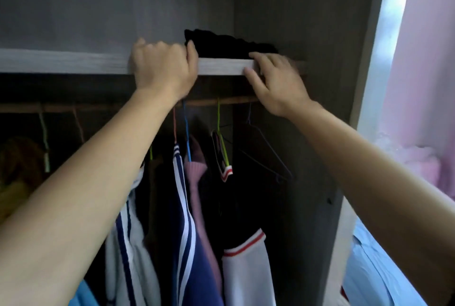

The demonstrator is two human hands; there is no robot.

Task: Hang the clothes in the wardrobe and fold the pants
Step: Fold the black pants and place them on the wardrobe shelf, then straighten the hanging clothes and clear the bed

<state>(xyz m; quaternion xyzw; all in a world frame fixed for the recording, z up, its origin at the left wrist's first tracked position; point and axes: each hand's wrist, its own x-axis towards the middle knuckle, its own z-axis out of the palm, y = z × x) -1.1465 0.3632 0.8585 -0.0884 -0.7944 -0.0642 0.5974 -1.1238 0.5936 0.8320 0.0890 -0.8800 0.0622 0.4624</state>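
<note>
Through the head camera the job looks almost finished. Jackets and a pink sweater (197,182) hang from the rail (221,102), and the folded black pants (229,43) lie on the shelf (61,61) above. My hands sit apart, either side of the pants. My left hand (163,66) curls against their left edge; I cannot tell if it pinches the cloth. My right hand (275,79) rests straight-fingered on the shelf's front edge, fingertips at the pants.
</note>
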